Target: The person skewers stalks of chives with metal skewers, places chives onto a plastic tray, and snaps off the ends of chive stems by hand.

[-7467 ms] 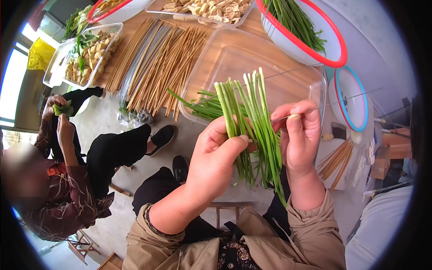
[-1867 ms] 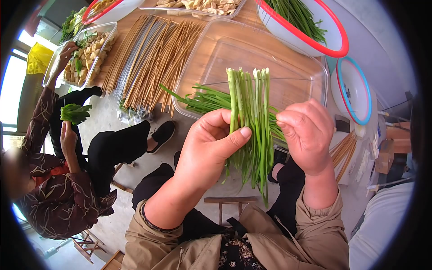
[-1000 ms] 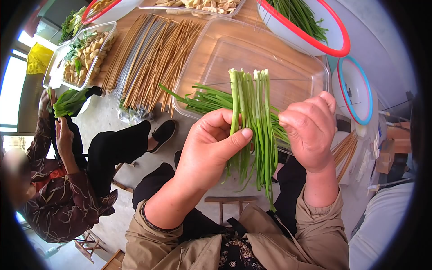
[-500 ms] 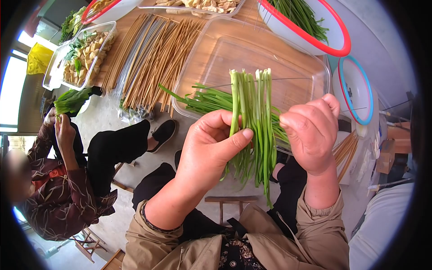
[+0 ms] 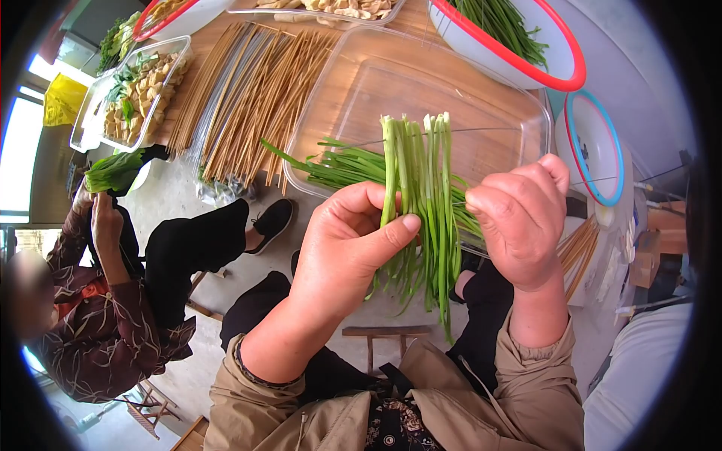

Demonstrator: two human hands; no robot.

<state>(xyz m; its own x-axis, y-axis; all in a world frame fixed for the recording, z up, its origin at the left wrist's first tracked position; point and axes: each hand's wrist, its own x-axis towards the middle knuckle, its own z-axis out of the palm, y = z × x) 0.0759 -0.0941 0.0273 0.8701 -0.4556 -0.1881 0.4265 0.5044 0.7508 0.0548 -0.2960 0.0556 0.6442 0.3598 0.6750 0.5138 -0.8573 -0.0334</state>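
Note:
A bunch of green stalks with pale cut ends (image 5: 425,188) stands upright in my left hand (image 5: 350,240), pinched between thumb and fingers. A thin metal skewer (image 5: 485,130) passes across the stalks near their pale ends. Just right of the bunch, my right hand (image 5: 519,222) is closed in a pinch; a thin rod shows at its fingertips and on its far side. Behind the bunch, more green stalks (image 5: 346,167) lie in a clear plastic tray (image 5: 323,83).
Wooden sticks (image 5: 259,98) lie on the table left of the tray. Beyond are a red-rimmed basin (image 5: 560,79), a blue-rimmed basin (image 5: 620,177) and a box of cut pieces (image 5: 180,64). At the left, a seated person (image 5: 113,323) holds green leaves (image 5: 113,171).
Since the oldest frame, the stalks have come together more upright, and my right hand has moved slightly right. The other person reached to the box, then brought both hands back to the leaves.

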